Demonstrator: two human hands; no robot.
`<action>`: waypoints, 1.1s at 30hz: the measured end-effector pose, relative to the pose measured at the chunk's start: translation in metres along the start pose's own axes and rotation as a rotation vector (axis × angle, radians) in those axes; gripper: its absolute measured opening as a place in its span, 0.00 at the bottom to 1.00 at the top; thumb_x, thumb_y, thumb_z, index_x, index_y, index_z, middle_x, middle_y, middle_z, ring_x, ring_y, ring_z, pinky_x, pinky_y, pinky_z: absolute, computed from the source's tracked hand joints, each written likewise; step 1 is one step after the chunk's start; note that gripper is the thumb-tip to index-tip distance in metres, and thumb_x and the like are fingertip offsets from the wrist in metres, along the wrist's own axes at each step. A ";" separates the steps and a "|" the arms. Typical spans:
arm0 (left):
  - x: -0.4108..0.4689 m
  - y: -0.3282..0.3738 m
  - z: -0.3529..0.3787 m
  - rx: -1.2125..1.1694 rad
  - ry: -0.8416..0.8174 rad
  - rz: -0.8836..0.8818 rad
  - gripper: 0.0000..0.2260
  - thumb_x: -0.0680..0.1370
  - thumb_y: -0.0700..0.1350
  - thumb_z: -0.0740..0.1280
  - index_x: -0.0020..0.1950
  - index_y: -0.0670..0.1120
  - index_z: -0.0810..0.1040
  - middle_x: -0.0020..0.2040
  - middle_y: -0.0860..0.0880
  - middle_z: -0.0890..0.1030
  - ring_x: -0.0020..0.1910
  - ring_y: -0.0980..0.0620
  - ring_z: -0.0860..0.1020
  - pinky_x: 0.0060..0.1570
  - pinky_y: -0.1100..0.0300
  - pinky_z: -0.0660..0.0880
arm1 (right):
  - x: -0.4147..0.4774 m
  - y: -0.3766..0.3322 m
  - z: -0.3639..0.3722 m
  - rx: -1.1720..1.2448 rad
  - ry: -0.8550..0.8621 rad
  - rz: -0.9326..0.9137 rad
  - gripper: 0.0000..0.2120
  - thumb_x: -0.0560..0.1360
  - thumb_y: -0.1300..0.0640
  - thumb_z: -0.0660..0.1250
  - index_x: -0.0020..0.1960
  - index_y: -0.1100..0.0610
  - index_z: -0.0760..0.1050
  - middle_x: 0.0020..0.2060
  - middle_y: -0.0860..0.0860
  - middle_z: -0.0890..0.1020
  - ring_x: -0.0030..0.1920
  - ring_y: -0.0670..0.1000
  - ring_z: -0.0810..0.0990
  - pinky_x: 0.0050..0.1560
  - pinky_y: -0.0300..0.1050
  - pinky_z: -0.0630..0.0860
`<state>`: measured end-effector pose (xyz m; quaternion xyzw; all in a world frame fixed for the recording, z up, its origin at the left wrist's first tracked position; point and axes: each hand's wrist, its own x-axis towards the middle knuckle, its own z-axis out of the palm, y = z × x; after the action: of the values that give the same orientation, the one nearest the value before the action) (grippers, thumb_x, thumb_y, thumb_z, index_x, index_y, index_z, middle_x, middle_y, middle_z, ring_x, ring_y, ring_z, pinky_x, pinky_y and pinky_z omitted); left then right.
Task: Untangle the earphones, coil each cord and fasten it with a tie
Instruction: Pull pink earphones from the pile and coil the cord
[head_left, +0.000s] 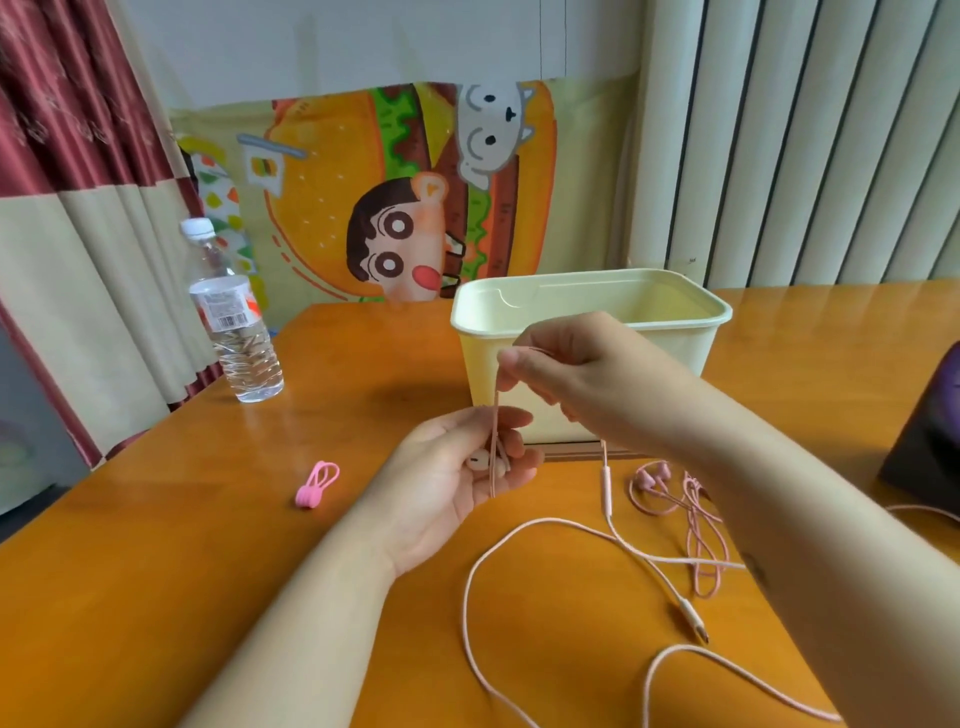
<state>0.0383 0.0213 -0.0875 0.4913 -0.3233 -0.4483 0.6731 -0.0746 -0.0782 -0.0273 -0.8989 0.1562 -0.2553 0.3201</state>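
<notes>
My left hand (457, 467) is palm up over the table and holds the two earbuds (480, 461) of a pale pink earphone. My right hand (566, 371) pinches the same cord (496, 410) just above, pulling it taut and upright. The rest of that cord (519, 535) trails in wide loops across the table, with its inline remote (605, 488) and plug (693, 618) lying to the right. A second pink earphone (691, 512) lies loosely bunched under my right forearm. Pink ties (316, 484) lie on the table to the left.
A pale yellow plastic bin (670, 358) stands right behind my hands. A water bottle (234, 317) stands at the table's back left corner. A dark object (930, 441) sits at the right edge. The orange wooden table (156, 571) ends at the left.
</notes>
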 end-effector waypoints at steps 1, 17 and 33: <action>-0.001 -0.001 0.001 0.000 -0.007 -0.002 0.12 0.80 0.43 0.57 0.50 0.39 0.78 0.34 0.46 0.78 0.40 0.48 0.82 0.51 0.53 0.79 | 0.000 0.000 0.000 0.005 0.010 -0.010 0.15 0.79 0.48 0.60 0.44 0.54 0.81 0.30 0.49 0.75 0.29 0.43 0.69 0.30 0.35 0.66; 0.002 0.012 0.006 -0.380 -0.141 0.040 0.16 0.77 0.44 0.59 0.38 0.43 0.83 0.33 0.47 0.80 0.34 0.52 0.81 0.44 0.53 0.81 | 0.011 0.038 0.029 0.049 -0.001 0.107 0.19 0.79 0.52 0.61 0.31 0.57 0.72 0.24 0.46 0.69 0.26 0.43 0.63 0.29 0.38 0.61; 0.020 0.007 -0.014 0.066 0.076 0.265 0.14 0.83 0.43 0.53 0.52 0.44 0.78 0.41 0.50 0.83 0.44 0.55 0.82 0.52 0.56 0.76 | 0.002 0.005 0.021 -0.280 -0.485 0.087 0.13 0.80 0.52 0.57 0.42 0.47 0.77 0.30 0.45 0.75 0.29 0.39 0.72 0.36 0.34 0.69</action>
<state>0.0602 0.0091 -0.0851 0.4826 -0.3742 -0.3257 0.7218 -0.0622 -0.0724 -0.0440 -0.9616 0.1475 0.0052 0.2314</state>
